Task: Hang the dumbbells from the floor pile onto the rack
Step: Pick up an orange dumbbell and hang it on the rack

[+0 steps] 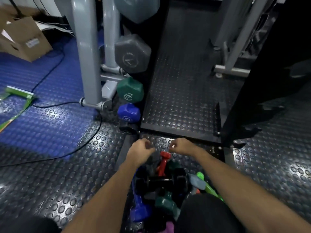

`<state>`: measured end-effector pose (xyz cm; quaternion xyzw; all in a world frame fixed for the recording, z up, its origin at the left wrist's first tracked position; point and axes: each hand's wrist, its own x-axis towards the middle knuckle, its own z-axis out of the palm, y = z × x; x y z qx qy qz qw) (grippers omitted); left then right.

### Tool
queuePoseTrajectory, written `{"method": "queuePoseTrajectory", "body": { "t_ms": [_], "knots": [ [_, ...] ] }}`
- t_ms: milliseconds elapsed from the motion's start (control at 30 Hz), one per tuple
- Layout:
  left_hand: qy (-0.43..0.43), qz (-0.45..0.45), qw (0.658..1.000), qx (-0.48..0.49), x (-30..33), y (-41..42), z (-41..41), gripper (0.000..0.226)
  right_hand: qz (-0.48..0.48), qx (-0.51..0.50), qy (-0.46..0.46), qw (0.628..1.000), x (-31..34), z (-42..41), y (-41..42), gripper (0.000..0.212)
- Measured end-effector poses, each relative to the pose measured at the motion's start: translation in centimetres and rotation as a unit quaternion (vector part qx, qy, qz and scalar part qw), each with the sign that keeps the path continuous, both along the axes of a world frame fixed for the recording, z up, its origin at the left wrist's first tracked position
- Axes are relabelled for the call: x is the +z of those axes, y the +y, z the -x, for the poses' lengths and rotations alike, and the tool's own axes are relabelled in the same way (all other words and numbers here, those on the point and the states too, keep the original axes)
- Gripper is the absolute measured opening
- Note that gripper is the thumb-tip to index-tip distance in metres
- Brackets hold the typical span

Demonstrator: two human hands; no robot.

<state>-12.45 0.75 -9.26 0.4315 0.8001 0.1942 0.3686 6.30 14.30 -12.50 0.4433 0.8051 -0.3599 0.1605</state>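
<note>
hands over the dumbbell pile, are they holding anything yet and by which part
Nothing is held. The left hand and right hand hover with fingers loosely curled above the red dumbbell at the top of the floor pile, gripping none of it.

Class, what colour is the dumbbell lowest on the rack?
Blue: the lowest dumbbell on the rack, seen in the head view.

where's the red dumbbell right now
In the head view, the red dumbbell stands atop the floor pile, low centre, just below and between the left hand and right hand.
</note>
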Motion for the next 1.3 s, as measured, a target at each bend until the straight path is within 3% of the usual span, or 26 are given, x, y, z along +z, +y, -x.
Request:
{"method": "queuePoseTrajectory", "body": {
  "t_ms": [100, 233, 400, 633, 733, 867, 967, 1100, 1200, 1267, 1300],
  "knots": [
    [-0.007, 0.036, 0.999, -0.03, -2.1, 0.1, -0.3, 0.057, 0.038, -0.002, 0.001, 0.999, -2.8, 0.3, -0.7, 0.045],
    [0.062, 0.105, 0.988, -0.097, -4.6, 0.3, -1.2, 0.094, 0.098, 0.002, 0.041, 0.994, -4.4, 1.1, -1.2, 0.053],
    [0.112, 0.109, 0.98, -0.126, -6.0, 0.9, -1.1, 0.081, -0.007, 0.068, 0.037, 0.997, -5.4, 1.9, -1.5, 0.042],
    [0.103, 0.088, 0.984, -0.115, -6.3, 0.6, -0.9, 0.078, -0.017, 0.061, 0.1, 0.993, -1.6, 0.0, -3.2, 0.027],
    [0.108, 0.093, 0.982, -0.122, -6.6, 0.7, -0.8, 0.077, -0.117, 0.057, 0.107, 0.986, 1.4, 0.3, -2.7, 0.03],
    [0.108, 0.115, 0.98, -0.123, -6.6, 1.0, -0.8, 0.091, -0.23, -0.02, 0.088, 0.969, 6.2, -0.2, 0.0, 0.038],
    [0.113, 0.12, 0.978, -0.124, -6.6, 1.1, -1.0, 0.096, -0.196, -0.098, 0.075, 0.973, 6.2, -1.2, 1.2, 0.033],
    [0.116, 0.093, 0.982, -0.115, -6.8, 0.7, -0.9, 0.094, -0.107, -0.222, 0.043, 0.968, 0.7, -3.8, 1.1, 0.032],
    [0.107, 0.055, 0.989, -0.085, -7.2, 0.0, -1.0, 0.091, -0.007, -0.347, 0.034, 0.937, -3.0, -5.9, 0.2, 0.033],
    [0.129, 0.037, 0.987, -0.091, -7.5, -0.2, -1.0, 0.081, 0.024, -0.363, 0.018, 0.931, -4.9, -7.3, -0.1, 0.026],
    [0.143, 0.034, 0.983, -0.105, -7.6, -0.2, -0.9, 0.076, 0.001, -0.319, -0.032, 0.947, -5.5, -7.8, 0.0, 0.031]
  ]
}}
